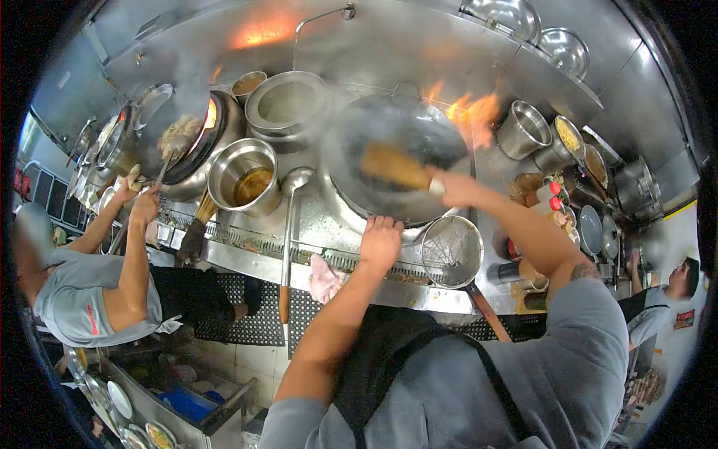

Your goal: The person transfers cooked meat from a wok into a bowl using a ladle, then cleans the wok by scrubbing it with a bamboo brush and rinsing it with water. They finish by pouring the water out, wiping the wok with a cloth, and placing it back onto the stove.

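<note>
A blurred tan brush (395,166) is gripped in the closed right hand (447,187) over a wok (435,136), set mid-worktop (254,253); the left hand (381,243) is laid at its near rim, its grip impossible to tell; 1 strainer (452,251) is propped at the front edge; scrubbing is apparently under way; for the next stroke, a steadied wok seems required.

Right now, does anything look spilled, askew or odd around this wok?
Yes. Flames flare up beyond the far right rim of the wok, not just beneath it, though that may be normal here. Brown scraps, perhaps spilled food, litter the counter's front edge, and the long ladle's handle juts past it.
</note>
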The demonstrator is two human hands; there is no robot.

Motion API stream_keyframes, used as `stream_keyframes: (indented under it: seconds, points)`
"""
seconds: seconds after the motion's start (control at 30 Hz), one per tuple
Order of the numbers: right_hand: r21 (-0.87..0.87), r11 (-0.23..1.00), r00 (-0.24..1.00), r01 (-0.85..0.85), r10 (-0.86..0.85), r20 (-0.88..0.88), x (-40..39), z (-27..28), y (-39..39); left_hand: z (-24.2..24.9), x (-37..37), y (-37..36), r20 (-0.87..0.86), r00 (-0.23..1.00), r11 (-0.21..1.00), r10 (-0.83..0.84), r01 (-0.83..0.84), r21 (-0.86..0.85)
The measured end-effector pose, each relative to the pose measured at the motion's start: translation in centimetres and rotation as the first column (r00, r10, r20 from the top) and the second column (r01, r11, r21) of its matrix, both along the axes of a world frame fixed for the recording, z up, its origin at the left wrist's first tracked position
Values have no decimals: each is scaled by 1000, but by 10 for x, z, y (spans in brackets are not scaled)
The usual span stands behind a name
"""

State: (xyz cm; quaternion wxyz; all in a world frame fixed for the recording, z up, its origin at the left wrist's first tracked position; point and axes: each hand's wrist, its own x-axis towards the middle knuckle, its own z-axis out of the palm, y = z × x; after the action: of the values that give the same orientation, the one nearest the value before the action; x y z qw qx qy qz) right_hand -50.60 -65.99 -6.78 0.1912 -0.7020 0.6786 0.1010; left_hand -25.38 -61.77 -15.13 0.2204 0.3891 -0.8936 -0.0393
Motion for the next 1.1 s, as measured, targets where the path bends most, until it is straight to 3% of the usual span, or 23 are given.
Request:
stream_keyframes:
  seconds: [0.03,0.07,0.1,0.13,0.2,0.23,0.3,0.5,0.57,0.67,0.73,0.83,0.9,0.97,1.0,1.1]
  points:
    - [199,979,994,-43,61,-86,2,15,5,-2,0,0,2,1000,1000,5,-5,-5]
    - [241,970,984,-30,70,-162,-15,10,8,-7,2,7,10,1000,1000,2,-2,1]
    - [284,959,968,-17,87,-236,-31,6,10,-2,1,7,102,995,991,-7,-6,130]
    - [153,988,944,15,36,-328,-74,-6,-12,0,-2,8,94,996,992,-7,-5,128]
    - [-261,947,884,188,-279,-375,-77,27,-28,0,-2,10,77,997,993,9,-18,121]
    - [-223,965,908,140,-215,-360,-60,45,-19,-4,-2,10,-20,1000,999,11,-10,30]
    - [-149,988,942,33,-80,-326,-28,68,3,-6,-4,8,-22,1000,1000,13,-13,15]
    - [13,999,872,44,-32,-488,-90,58,7,-5,-5,13,46,999,994,-3,-2,112]
    - [-222,950,830,221,-302,-469,-92,82,-23,-8,-7,9,10,1000,997,2,-2,80]
    - [-187,977,897,99,-169,-408,-47,92,-14,-6,-6,9,18,1000,998,6,-7,56]
    - [-162,976,972,-148,114,-207,-11,89,21,-6,-7,9,17,1000,999,0,-1,46]
    - [178,965,916,-192,242,-320,-32,33,-13,-4,-5,10,25,1000,998,5,-6,60]
    - [-107,981,934,163,-189,-304,-59,-48,-47,-4,-10,10,-8,1000,998,5,-5,65]
    - [-75,988,940,136,-153,-304,-25,-49,-44,-11,-8,9,-49,999,998,14,-11,56]
    - [100,994,943,-52,82,-322,17,-23,-20,-10,-5,12,-38,999,998,14,-12,57]
    - [151,974,945,-169,204,-254,-2,10,-46,-7,-6,9,-30,999,998,10,-8,66]
